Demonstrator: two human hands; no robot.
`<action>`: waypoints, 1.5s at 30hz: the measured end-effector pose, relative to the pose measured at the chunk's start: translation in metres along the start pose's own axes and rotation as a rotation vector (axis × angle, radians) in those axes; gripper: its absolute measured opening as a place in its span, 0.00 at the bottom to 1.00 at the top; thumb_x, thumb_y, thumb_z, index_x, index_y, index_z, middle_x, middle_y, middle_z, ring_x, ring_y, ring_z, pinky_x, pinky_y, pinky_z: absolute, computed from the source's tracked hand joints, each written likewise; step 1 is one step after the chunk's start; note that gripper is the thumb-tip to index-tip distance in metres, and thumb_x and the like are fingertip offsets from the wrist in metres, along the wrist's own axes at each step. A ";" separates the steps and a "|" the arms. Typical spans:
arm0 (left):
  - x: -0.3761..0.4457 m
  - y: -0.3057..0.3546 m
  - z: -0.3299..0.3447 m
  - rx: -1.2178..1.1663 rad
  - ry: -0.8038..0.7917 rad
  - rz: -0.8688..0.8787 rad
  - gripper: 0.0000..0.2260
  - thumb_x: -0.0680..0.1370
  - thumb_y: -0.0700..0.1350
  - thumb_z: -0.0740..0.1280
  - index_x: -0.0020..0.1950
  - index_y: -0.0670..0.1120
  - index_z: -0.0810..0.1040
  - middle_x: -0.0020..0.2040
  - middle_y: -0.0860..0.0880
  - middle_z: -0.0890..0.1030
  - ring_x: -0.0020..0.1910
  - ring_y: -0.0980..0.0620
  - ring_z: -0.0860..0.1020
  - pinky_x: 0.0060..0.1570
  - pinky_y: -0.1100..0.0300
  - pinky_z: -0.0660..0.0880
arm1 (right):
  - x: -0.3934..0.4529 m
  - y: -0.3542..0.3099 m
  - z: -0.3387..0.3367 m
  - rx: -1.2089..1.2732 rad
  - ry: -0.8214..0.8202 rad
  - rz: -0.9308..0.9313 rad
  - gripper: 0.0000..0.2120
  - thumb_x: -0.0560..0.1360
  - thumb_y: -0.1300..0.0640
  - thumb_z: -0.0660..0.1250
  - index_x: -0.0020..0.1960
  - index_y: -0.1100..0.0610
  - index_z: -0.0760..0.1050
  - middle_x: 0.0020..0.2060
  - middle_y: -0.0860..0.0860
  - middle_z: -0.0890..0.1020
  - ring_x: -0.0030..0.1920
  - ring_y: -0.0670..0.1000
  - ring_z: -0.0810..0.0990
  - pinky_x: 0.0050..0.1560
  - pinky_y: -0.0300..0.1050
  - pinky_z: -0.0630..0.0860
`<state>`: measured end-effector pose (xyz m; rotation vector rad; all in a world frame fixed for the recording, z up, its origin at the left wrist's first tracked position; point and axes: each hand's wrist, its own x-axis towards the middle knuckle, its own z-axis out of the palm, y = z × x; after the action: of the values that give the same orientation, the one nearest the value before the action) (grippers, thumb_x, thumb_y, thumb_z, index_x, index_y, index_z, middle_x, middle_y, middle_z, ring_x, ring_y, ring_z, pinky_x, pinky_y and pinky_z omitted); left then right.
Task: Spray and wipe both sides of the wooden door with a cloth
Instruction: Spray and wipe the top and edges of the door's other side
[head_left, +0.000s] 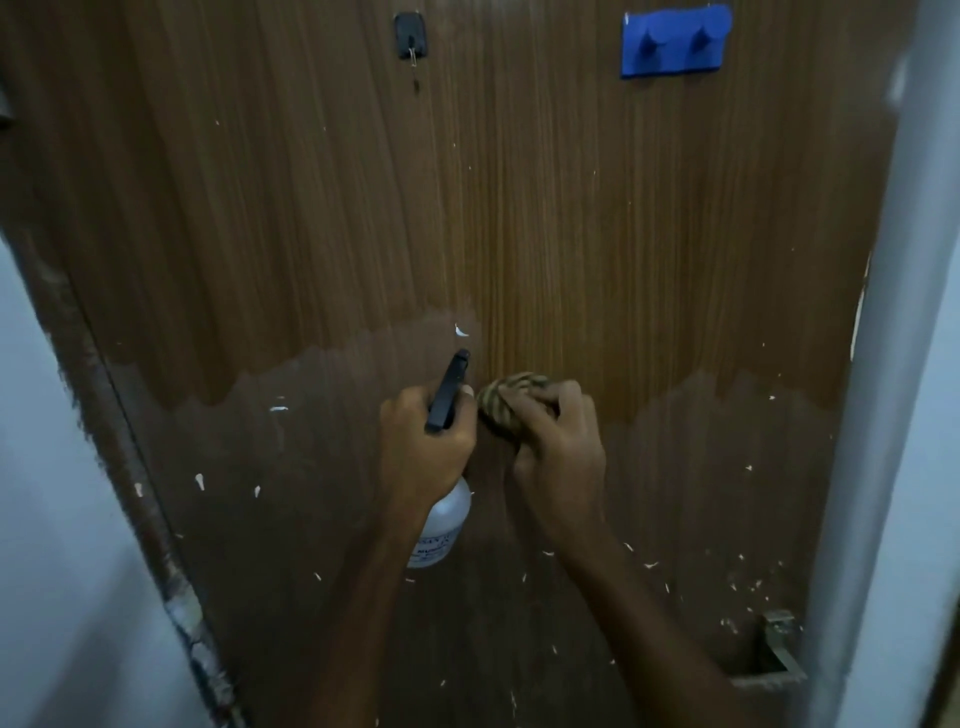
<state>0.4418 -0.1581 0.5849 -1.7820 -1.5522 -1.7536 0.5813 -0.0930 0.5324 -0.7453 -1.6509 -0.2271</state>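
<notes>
Door (519, 208) lies straight ahead; left hand (423, 447) grips upright spray bottle (441, 525) beside right hand (561, 457) clutching bunched cloth (511, 400).

Wooden door (519, 208), blue hook rack (675, 44) (two pegs), black hook (410, 35)

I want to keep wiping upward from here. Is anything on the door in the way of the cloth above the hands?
Nothing nearby. The right hand grips the cloth against the wooden door, with bare wood directly above. Only near the top do a blue double hook and a small black hook stick out. The left hand holds the spray bottle alongside.
</notes>
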 end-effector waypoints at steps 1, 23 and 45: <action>0.000 -0.001 -0.003 -0.004 -0.001 0.002 0.21 0.81 0.44 0.68 0.31 0.38 0.70 0.24 0.45 0.71 0.23 0.44 0.71 0.24 0.56 0.64 | 0.009 -0.001 0.000 0.026 0.017 0.017 0.20 0.72 0.70 0.71 0.62 0.55 0.81 0.55 0.53 0.75 0.52 0.51 0.74 0.42 0.41 0.76; 0.001 -0.037 -0.066 -0.049 -0.082 -0.011 0.23 0.82 0.39 0.70 0.29 0.47 0.67 0.23 0.52 0.70 0.22 0.51 0.68 0.24 0.66 0.61 | 0.050 -0.070 0.047 -0.080 0.159 -0.004 0.21 0.74 0.64 0.68 0.66 0.54 0.79 0.59 0.58 0.74 0.53 0.53 0.74 0.50 0.50 0.77; -0.014 -0.037 -0.113 0.142 0.013 -0.169 0.19 0.82 0.42 0.70 0.33 0.38 0.73 0.25 0.42 0.74 0.24 0.42 0.74 0.25 0.50 0.68 | 0.094 -0.117 0.064 -0.038 0.133 -0.075 0.19 0.72 0.62 0.69 0.62 0.52 0.80 0.54 0.56 0.76 0.50 0.53 0.75 0.50 0.52 0.68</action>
<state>0.3491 -0.2329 0.5867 -1.6123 -1.8199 -1.6730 0.4574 -0.1174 0.6354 -0.6829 -1.5528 -0.3554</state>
